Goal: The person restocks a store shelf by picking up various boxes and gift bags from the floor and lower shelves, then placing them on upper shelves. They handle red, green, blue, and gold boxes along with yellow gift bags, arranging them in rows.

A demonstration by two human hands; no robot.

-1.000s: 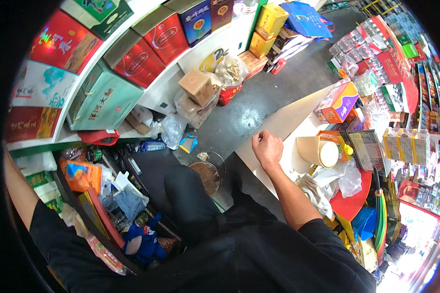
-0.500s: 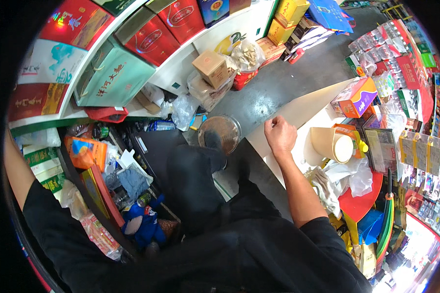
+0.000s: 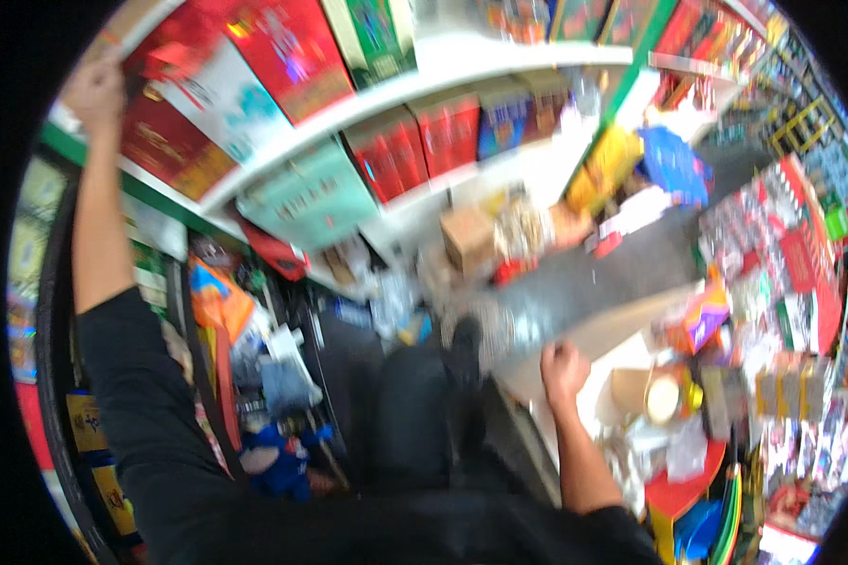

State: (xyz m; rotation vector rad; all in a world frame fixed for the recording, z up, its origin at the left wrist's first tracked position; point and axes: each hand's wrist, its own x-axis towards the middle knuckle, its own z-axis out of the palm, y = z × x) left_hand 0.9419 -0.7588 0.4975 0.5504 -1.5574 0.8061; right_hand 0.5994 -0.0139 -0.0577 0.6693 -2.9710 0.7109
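My left hand (image 3: 96, 92) is raised at the far left, at the end of the upper shelf beside a dark red box (image 3: 165, 132). Motion smears its fingers, so I cannot make out a grip. Next to that box stand a white and teal box (image 3: 231, 104) and a tall red box (image 3: 287, 56). My right hand (image 3: 563, 369) hangs above the edge of a white counter (image 3: 605, 400), its fingers curled into a loose fist with nothing showing in it. A cream-coloured round container (image 3: 636, 394) lies on the counter to its right.
Below the shelf, a pale green box (image 3: 297, 198) stands by several red boxes. A brown carton (image 3: 468, 237) sits by the wall. An open drawer at left holds an orange package (image 3: 221, 299) and a blue plush toy (image 3: 278, 461). A red stool top (image 3: 697, 485) is lower right.
My view has swung toward the left shelves. My left arm, mostly cut off at the edge before, now reaches up to the shelf with the hand showing. My right hand stays curled over the counter.
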